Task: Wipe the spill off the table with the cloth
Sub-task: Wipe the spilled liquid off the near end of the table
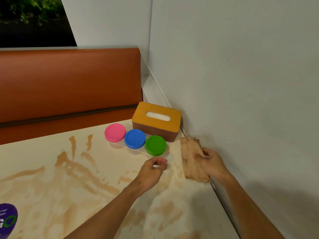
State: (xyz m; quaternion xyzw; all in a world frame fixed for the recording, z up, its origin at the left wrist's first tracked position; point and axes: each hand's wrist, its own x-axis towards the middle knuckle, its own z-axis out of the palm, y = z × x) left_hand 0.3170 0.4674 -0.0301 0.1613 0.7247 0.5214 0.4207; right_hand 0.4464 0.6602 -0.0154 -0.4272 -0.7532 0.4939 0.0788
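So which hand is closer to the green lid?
Left. The left hand sits just in front of the green lid; the right hand is farther right, by the wall, gripping the cloth.

The left hand and right hand are seen bare; the left forearm and right forearm are likewise unclothed.

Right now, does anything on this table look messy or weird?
Yes. A brown liquid spill streaks and smears across the pale wood-grain table, reaching close to the round pink plastic lid. It has not been wiped up yet.
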